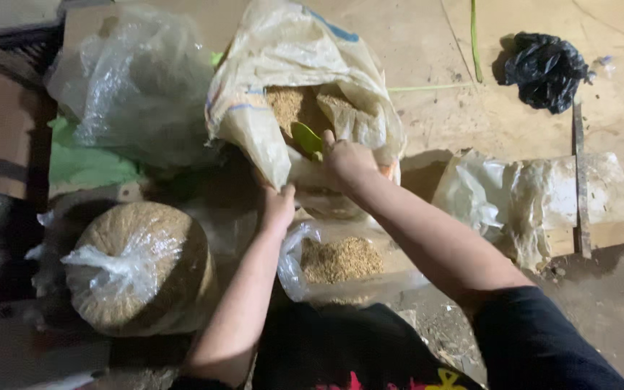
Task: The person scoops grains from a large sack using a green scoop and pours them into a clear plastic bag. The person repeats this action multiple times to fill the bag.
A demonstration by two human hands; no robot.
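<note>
Right grip half-hiding green scoop

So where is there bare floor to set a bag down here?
Bare floor lies between the open sack and black bag. It is crowded on the left: tied bag, clear bag, and small open bag under both hands.

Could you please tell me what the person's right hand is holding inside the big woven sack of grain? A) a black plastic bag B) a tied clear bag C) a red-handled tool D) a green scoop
D: the right hand reaches into the open woven sack and grips a green scoop over the grain, while the left hand holds the sack's edge.
</note>
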